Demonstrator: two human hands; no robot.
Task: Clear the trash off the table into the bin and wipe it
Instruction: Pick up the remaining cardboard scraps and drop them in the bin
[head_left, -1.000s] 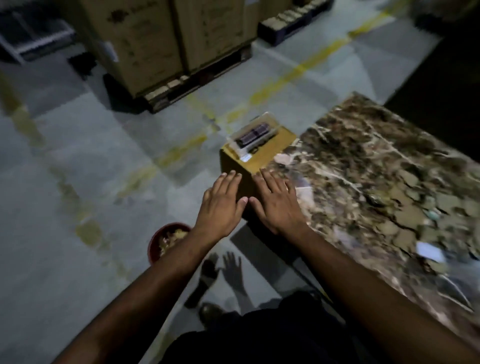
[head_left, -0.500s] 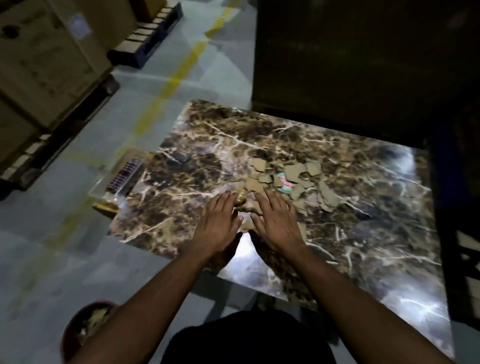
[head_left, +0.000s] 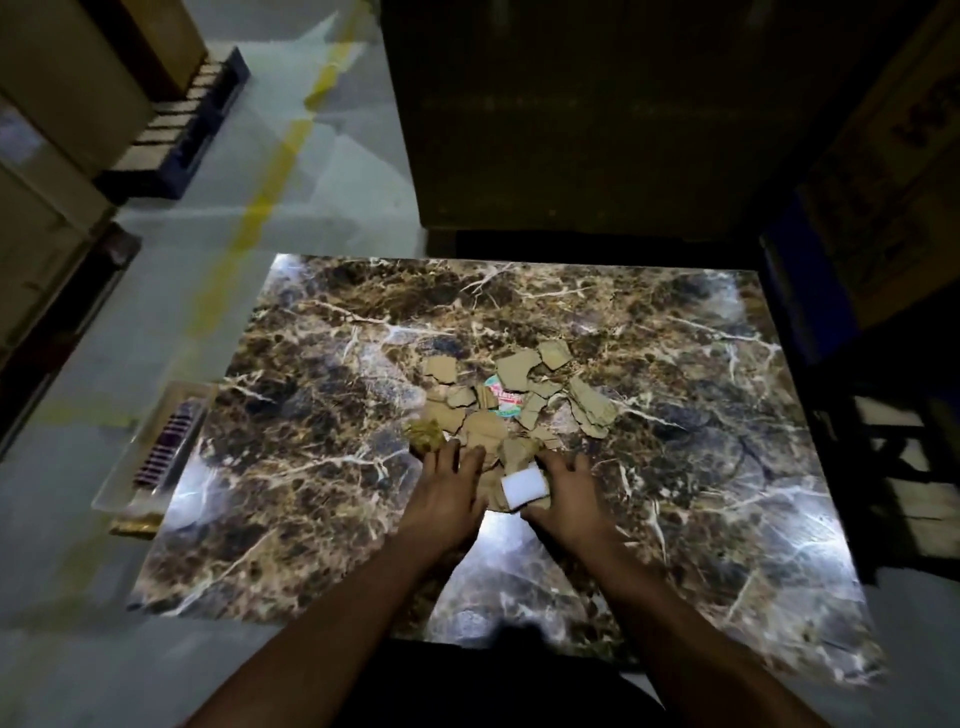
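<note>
A dark brown marble table (head_left: 322, 431) fills the view. Near its middle lies a pile of torn cardboard scraps (head_left: 589, 410) with a red-and-green printed wrapper (head_left: 506, 402) among them. A crumpled yellowish wad (head_left: 423, 435) sits at the pile's left edge. My left hand (head_left: 449, 491) lies flat on the near scraps, fingers apart, just right of the wad. My right hand (head_left: 563, 501) is at the pile's near edge and grips a white sponge block (head_left: 524, 488) between thumb and fingers. No bin is in view.
A clear plastic tray (head_left: 156, 452) with purple items rests on a yellow box against the table's left edge. Cardboard cartons on pallets (head_left: 171, 130) stand at the far left. A tall dark bulk (head_left: 597, 114) rises behind the table, and dark shelving (head_left: 883, 441) is to the right.
The view swung from the floor and red bin to the table. Both hands reached the scrap pile, and my right hand now grips a white sponge block.
</note>
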